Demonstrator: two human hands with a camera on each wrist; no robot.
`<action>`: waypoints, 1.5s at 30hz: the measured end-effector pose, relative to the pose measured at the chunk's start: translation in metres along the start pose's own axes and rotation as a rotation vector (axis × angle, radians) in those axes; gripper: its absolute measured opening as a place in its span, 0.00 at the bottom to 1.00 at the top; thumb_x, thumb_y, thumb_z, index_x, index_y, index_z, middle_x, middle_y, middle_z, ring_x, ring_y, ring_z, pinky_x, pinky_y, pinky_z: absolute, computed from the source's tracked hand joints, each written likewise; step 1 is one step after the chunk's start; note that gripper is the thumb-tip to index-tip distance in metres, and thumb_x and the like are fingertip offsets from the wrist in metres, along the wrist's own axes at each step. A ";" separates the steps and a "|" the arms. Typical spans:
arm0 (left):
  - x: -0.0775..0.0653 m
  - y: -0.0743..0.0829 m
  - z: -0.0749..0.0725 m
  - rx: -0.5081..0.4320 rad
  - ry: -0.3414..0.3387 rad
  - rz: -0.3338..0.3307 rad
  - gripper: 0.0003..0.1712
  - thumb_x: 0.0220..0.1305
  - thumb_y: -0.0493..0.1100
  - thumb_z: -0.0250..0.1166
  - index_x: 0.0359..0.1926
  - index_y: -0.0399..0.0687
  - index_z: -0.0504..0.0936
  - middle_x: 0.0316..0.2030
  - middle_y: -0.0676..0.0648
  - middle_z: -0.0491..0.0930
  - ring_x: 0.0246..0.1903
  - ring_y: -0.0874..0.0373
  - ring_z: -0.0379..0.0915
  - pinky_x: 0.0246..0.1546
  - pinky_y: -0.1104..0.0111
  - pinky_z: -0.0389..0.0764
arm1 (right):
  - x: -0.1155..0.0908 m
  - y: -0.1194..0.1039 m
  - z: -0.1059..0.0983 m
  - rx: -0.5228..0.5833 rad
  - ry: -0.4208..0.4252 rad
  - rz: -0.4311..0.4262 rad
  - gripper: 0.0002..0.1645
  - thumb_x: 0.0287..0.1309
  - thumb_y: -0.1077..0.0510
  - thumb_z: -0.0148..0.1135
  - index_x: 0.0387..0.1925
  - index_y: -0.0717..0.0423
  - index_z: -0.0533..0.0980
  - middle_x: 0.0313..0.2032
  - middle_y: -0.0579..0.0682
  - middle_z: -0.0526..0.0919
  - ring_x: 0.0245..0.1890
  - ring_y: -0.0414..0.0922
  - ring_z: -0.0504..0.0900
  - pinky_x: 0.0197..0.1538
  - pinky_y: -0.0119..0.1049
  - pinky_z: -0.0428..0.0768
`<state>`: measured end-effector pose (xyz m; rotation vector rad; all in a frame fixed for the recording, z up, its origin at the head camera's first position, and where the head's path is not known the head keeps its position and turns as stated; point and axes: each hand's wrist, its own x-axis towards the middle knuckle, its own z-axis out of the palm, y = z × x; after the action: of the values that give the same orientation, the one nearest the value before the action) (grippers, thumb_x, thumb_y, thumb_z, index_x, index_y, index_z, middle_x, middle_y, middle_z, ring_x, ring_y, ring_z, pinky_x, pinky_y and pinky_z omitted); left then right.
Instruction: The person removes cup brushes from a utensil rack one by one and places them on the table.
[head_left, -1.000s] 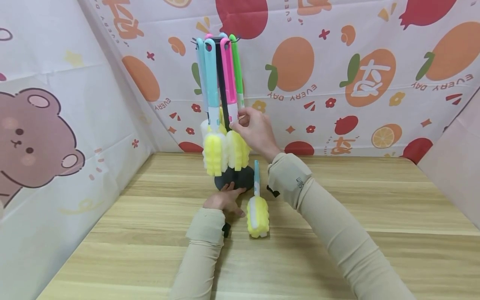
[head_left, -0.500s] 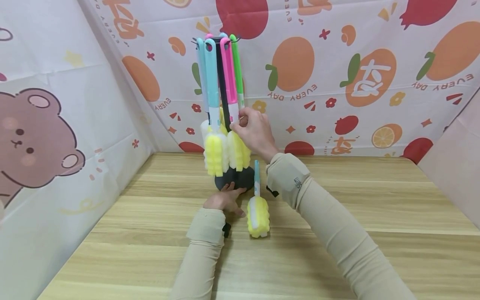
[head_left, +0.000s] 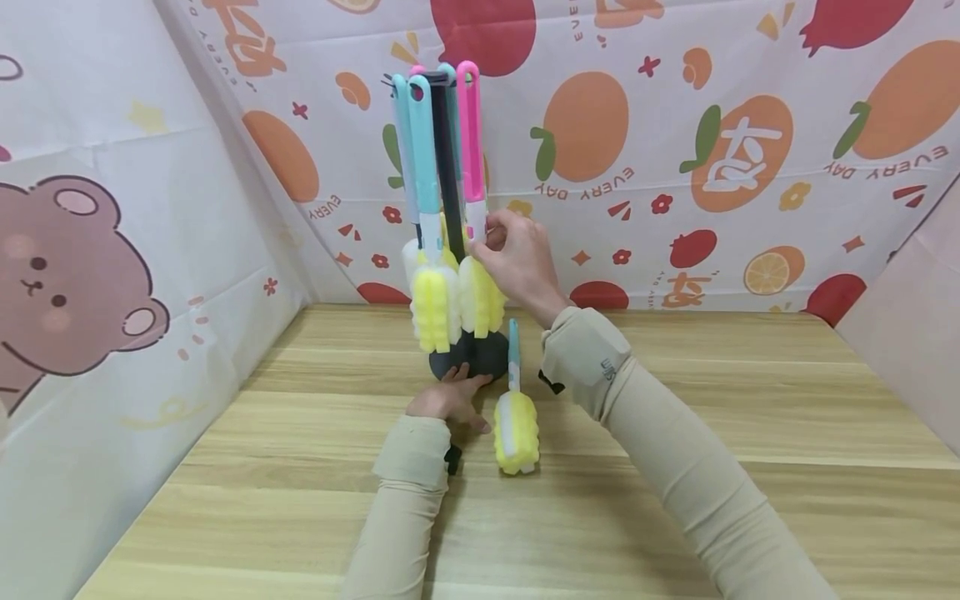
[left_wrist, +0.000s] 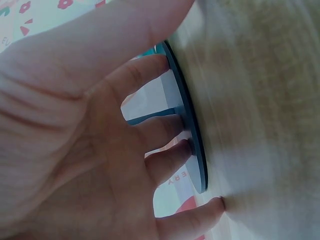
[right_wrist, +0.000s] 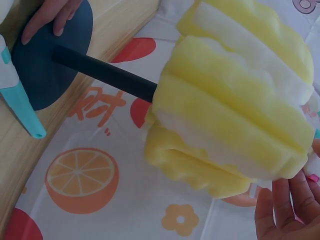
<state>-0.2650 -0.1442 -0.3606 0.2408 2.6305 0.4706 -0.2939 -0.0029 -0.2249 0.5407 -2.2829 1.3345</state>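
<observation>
A black stand [head_left: 450,142] holds several sponge bottle brushes by their handle holes, the yellow-and-white sponge heads hanging down. My right hand [head_left: 521,258] pinches a pink-handled bottle brush [head_left: 471,142] at its white neck, on the stand's right side. The top of its handle rises above the hook ring and overlaps its right end in the head view. Low down, my left hand [head_left: 448,402] rests its fingers on the round black base [head_left: 487,354]. In the left wrist view, extended fingertips touch the base's edge [left_wrist: 192,120], and one lies on the table beside it.
A blue-handled bottle brush [head_left: 516,429] lies on the wooden table [head_left: 300,500], just right of my left hand. Blue-handled brushes [head_left: 423,158] hang left of the pink one. A fruit-print cloth [head_left: 585,125] stands behind, with a bear-print cloth [head_left: 75,275] at left.
The pink-handled brush has shifted right and up in my right hand, now covering the green handle behind it. My left hand has stayed on the base.
</observation>
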 end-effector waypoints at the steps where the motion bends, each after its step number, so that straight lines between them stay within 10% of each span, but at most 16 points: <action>1: 0.000 0.000 0.000 0.002 -0.001 0.000 0.49 0.62 0.48 0.74 0.79 0.53 0.60 0.79 0.36 0.41 0.78 0.41 0.34 0.70 0.42 0.54 | -0.001 0.002 -0.001 0.009 0.002 -0.001 0.14 0.65 0.62 0.67 0.49 0.66 0.80 0.39 0.58 0.85 0.38 0.49 0.82 0.45 0.37 0.83; 45: -0.001 0.002 0.000 -0.022 -0.002 -0.014 0.48 0.63 0.46 0.74 0.79 0.54 0.59 0.80 0.36 0.40 0.78 0.41 0.34 0.70 0.41 0.55 | -0.030 0.056 -0.023 0.075 0.003 0.115 0.12 0.60 0.64 0.71 0.43 0.68 0.83 0.34 0.59 0.84 0.34 0.51 0.80 0.37 0.37 0.76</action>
<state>-0.2641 -0.1426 -0.3593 0.2159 2.6222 0.4945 -0.2950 0.0470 -0.2711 0.4372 -2.2990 1.4800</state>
